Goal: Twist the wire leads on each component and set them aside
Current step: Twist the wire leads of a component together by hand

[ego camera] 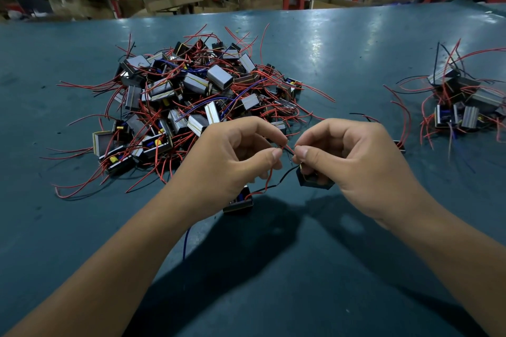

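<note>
Left hand (232, 156) pinches thin red wire lead (269, 175) between thumb and forefinger; right hand (347, 156) pinches the lead's other end, lower fingers curled round small black boxy component (315, 179), held just above teal table (328, 76). Second black component (238, 201) rests on table under left wrist. Big tangled pile of components (191, 96) behind hands, smaller pile (462, 101) far right

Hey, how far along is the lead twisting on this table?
Early. A small pile at the far right looks set aside. The left hand and right hand pinch a red lead; the right also holds a component, and another lies under the left wrist. The big pile remains.
</note>
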Demonstrator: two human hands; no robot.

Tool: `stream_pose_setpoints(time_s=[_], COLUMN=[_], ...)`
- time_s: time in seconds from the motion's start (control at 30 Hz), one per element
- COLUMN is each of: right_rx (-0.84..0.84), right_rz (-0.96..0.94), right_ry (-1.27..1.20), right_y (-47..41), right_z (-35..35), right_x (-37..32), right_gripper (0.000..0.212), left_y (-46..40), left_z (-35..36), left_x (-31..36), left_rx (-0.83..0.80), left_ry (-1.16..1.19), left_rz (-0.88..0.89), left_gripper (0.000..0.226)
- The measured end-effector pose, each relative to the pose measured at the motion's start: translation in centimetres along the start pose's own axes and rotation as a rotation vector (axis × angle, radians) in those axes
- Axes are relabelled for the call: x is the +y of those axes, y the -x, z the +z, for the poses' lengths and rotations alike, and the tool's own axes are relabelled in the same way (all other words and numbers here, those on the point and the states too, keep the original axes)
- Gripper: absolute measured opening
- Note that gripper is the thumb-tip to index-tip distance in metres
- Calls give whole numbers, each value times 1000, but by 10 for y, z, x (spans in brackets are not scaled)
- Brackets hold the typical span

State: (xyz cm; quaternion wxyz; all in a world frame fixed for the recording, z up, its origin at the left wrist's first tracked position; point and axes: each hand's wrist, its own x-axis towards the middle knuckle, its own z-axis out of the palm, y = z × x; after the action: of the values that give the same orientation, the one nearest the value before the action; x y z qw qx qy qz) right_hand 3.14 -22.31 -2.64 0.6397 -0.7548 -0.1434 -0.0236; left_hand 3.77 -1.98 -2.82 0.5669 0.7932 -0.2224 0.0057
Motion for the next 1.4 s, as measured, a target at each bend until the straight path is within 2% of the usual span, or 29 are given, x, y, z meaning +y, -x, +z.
stream_pose_setpoints(time_s=[0.43, 0.7, 0.87, 1.1, 1.23, 1.4], right_rx=[16, -26, -36, 100, 33, -40], right_rz=[27, -5, -13, 7, -2, 22], right_ry=[-16, -13, 10, -29, -18, -43], right_y=[3, 4, 4, 0, -1, 1], right_z=[2, 4, 4, 2, 1, 2], right_x=[-2, -2, -1, 2, 3, 2], right_gripper=[7, 9, 11, 14, 16, 8], left_y=[2, 1, 1, 1, 1, 1], left_z=[3, 7, 7, 10, 13, 11], left_x=[1, 2, 5, 6, 5, 4], left_rx=[-6, 60, 70, 102, 53, -2], left_ry=[31, 7, 9, 80, 137, 159], left_rz=[2, 40, 34, -21, -59, -75], left_gripper=[26, 9, 7, 5, 14, 24])
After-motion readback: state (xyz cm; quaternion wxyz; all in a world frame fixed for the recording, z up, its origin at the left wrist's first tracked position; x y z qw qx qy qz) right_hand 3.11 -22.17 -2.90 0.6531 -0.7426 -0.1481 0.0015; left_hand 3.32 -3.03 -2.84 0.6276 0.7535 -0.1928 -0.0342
